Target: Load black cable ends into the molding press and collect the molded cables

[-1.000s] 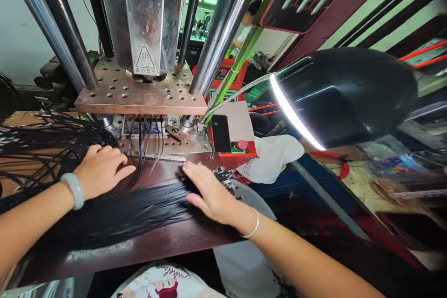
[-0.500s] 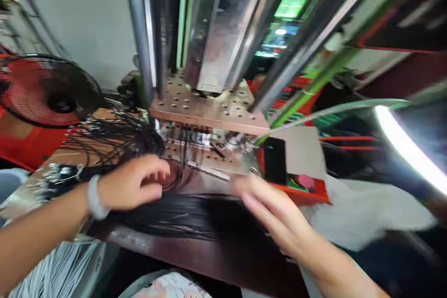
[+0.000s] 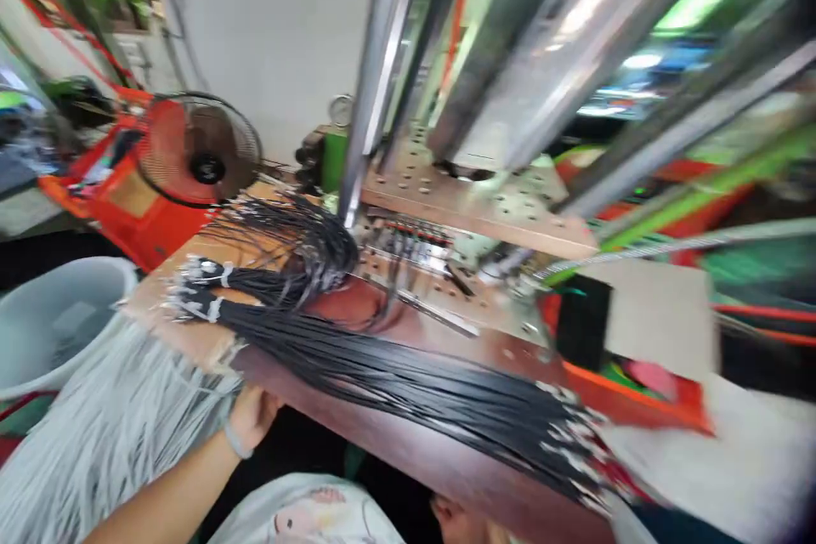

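Observation:
My left hand [image 3: 256, 415] is low at the front edge of the brown table [image 3: 408, 450], close to a hanging mass of pale grey cables [image 3: 127, 408]. Its fingers are bent and partly hidden, so what they touch is unclear. At the bottom of the view, just under the same edge, only part of my right hand [image 3: 454, 518] shows, blurred. Across the table lies a long bundle of black cables [image 3: 395, 374], tied near its left end, with metal tips at the right. Several thin black cables run into the press [image 3: 472, 212] behind it.
A metal bar [image 3: 439, 313] lies before the press. More black cables [image 3: 312, 229] are heaped at the left. Beyond stand a fan [image 3: 207, 168] and a white tub [image 3: 64, 323]. At the right are a red control box [image 3: 688, 412] with a pink button and a black phone-like slab [image 3: 583, 319].
Both hands have dropped from above the table to its front edge, the right one mostly leaving view. The camera has turned left, so the scene sits further right.

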The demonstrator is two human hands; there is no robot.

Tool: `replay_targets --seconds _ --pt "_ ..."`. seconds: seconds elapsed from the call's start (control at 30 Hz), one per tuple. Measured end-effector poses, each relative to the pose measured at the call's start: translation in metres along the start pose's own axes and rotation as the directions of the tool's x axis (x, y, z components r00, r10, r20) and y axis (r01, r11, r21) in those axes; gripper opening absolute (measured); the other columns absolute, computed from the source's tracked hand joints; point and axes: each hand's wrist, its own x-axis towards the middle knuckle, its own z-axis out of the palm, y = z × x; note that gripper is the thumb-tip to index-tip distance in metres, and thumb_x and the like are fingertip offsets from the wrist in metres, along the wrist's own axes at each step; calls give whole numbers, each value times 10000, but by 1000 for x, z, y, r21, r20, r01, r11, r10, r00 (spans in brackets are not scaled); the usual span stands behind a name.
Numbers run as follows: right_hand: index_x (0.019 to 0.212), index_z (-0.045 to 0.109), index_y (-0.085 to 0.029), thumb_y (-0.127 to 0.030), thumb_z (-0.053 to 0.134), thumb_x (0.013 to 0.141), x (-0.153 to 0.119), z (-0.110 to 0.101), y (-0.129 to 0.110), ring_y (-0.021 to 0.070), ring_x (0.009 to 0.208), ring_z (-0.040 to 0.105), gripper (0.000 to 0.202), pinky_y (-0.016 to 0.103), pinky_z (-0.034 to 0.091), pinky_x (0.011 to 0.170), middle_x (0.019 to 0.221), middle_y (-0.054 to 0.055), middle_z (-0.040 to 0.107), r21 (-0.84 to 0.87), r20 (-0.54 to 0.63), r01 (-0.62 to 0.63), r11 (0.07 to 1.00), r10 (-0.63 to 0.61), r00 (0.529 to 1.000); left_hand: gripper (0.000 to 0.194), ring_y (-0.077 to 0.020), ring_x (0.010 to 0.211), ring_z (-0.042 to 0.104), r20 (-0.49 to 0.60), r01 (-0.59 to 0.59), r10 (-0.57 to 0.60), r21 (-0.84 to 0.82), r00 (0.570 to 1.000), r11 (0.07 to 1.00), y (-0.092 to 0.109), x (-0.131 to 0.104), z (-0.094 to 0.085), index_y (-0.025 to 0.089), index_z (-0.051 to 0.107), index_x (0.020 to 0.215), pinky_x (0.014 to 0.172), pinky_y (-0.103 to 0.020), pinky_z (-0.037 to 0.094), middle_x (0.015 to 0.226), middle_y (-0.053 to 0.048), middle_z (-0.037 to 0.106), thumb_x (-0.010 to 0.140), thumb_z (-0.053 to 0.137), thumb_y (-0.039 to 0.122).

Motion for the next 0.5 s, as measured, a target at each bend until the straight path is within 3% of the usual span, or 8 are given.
replay_targets --seconds 0.07,0.13,0.33,0.5 --pt "753 673 -283 -806 685 668 13 -3 22 214 559 554 530 372 501 475 659 32 639 151 -147 45 988 -22 989 407 -248 802 755 -38 9 -9 -2 999 1000 4 7 -4 241 734 981 816 -339 641 838 -19 790 621 916 293" --pt "762 670 -261 -839 729 580 24 -5 38 211 608 580 609 364 517 528 677 27 665 224 -153 88 971 -54 987 412 -233 797 758 -59 24 -23 15 998 1000 12 16 -7 263 737 1005 737 -280 646 857 6 797 628 901 266" --pt "766 648 -234 -897 733 514 27 -9 50 192 663 608 714 342 533 620 721 20 688 316 -138 106 943 -65 988 466 -237 1087 731 -76 -11 17 69 997 998 27 26 7 324 727 1129 795 -237 651 1081 43 791 689 860 242" --pt "828 685 -240 -921 681 556 26 -12 52 220 746 640 734 376 555 678 795 43 726 291 -71 106 951 -89 993 492 -224 1075 735 -117 7 -3 30 993 1000 28 20 18 305 718 1185 798 -216 639 1089 20 792 720 851 222"
